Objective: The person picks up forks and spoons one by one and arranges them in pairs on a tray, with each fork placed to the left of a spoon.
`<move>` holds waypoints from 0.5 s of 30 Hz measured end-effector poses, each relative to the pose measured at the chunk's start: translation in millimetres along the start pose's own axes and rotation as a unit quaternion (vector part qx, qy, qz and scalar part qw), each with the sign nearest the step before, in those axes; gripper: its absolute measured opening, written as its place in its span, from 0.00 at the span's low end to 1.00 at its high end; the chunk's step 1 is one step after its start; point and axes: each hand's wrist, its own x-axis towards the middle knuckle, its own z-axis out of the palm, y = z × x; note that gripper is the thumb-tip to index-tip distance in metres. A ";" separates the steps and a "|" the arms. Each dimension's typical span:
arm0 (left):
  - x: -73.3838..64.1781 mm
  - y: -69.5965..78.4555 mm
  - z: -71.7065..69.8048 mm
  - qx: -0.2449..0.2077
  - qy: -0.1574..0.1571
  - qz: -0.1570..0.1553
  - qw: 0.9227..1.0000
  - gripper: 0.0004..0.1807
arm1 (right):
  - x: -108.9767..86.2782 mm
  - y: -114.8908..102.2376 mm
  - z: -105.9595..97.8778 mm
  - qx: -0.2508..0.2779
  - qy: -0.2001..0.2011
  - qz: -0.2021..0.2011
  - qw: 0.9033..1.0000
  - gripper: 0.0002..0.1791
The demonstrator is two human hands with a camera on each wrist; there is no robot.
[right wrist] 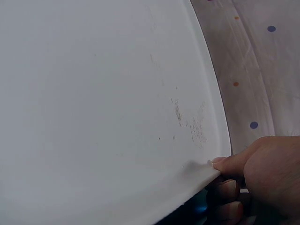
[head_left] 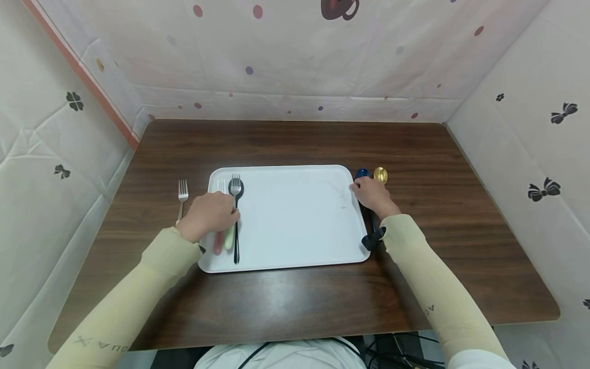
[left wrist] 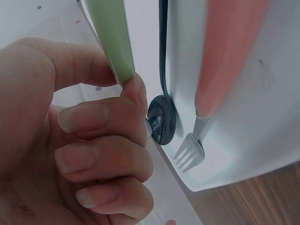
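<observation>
My left hand is over the left side of a white tray. It pinches a green-handled fork between thumb and index finger, the other fingers curled. In the left wrist view those fingers hide most of its metal end. Beside it on the tray are a black spoon and a pink-handled fork, tines toward the far edge. At the tray's right edge, my right hand grips the rim, thumb on top and fingers beneath, as the right wrist view shows.
Left of the tray, another fork lies on the brown table, its handle partly behind my left hand. A blue spoon and a gold spoon lie beyond my right hand. Patterned white sheets surround the table on three sides.
</observation>
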 end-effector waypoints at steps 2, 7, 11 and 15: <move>0.9 0.9 0.3 0.001 0.001 0.002 1.000 0.17 | -0.5 0.1 -0.5 0.000 0.001 0.000 1.000 0.23; 2.9 3.5 2.0 0.003 0.004 0.003 1.000 0.18 | -1.4 0.5 -1.4 0.003 0.002 -0.002 1.000 0.22; 4.4 5.3 3.7 0.000 0.008 0.005 1.000 0.18 | -2.2 -0.1 -1.4 0.008 0.001 0.001 1.000 0.22; 5.6 7.2 3.9 0.002 0.006 0.008 1.000 0.18 | -2.8 -0.6 -1.6 0.009 0.004 0.003 1.000 0.22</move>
